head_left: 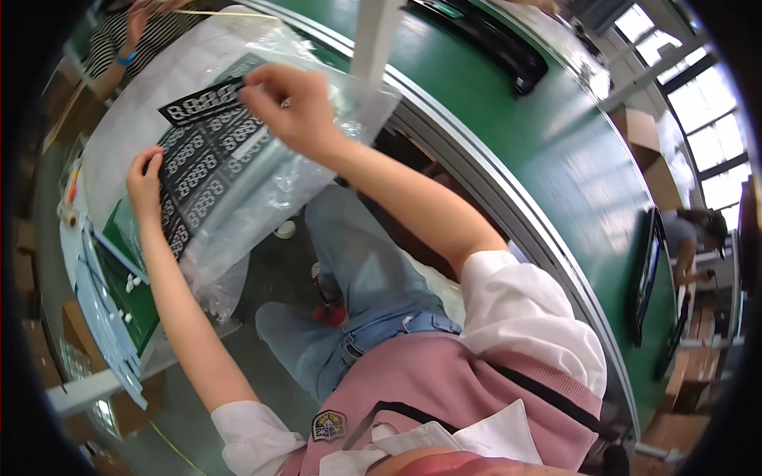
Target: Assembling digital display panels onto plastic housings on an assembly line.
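Between the thumb and fingers of my right hand (292, 107), a black strip with pale segment-digit shapes (190, 105) is pinched by its right end. It is tilted above a larger dark sheet of similar digit pieces (194, 170), overlapping the sheet's upper part. My left hand (144, 186) has its fingers curled at the sheet's left edge, gripping it. Clear plastic film (274, 186) lies around the sheet and hangs over the table's near edge. Whether the sheet's lower part lies inside the film, I cannot tell.
Right of the white work surface (107, 163) stands a grey post (375, 44), beside a green conveyor (516, 151) carrying long black units (496, 47). Pale blue strips (103, 321) lie at left. Another person's hand (136, 24) is at the far left; another person (686, 246) is far right.
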The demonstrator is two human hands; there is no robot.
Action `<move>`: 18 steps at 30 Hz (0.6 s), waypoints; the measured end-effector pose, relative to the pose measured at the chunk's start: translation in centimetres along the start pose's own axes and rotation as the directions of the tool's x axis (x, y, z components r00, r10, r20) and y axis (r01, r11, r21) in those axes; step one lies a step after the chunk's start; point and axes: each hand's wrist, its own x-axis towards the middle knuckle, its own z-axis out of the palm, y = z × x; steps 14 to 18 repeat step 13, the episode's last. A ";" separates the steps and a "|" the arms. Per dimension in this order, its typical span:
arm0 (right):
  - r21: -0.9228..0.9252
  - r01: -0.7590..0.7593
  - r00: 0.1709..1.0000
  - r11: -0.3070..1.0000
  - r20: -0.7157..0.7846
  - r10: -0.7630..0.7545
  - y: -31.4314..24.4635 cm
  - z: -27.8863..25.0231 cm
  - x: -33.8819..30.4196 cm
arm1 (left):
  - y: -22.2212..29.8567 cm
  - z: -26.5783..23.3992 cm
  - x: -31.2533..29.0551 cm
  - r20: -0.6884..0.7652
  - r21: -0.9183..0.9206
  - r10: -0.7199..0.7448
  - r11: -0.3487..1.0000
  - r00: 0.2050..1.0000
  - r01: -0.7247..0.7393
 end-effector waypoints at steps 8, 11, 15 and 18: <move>-0.893 -0.440 0.861 -0.095 -0.389 -0.328 -10.6 -44.9 -15.5 | -2.1 -1.0 1.8 0.074 0.034 0.009 0.999 0.997 -0.011; -0.423 -0.684 0.700 -0.595 -0.612 -0.369 -20.5 -52.3 -27.8 | -3.5 0.0 2.2 0.120 0.045 0.003 0.999 0.993 -0.008; -0.248 -0.721 0.592 -0.647 -0.707 -0.388 -23.8 -53.1 -31.7 | -7.6 -0.6 3.9 0.133 0.000 -0.019 1.000 0.991 0.019; -0.248 -0.721 0.592 -0.647 -0.707 -0.388 -23.8 -53.1 -31.7 | -7.6 -0.6 3.9 0.133 0.000 -0.019 1.000 0.991 0.019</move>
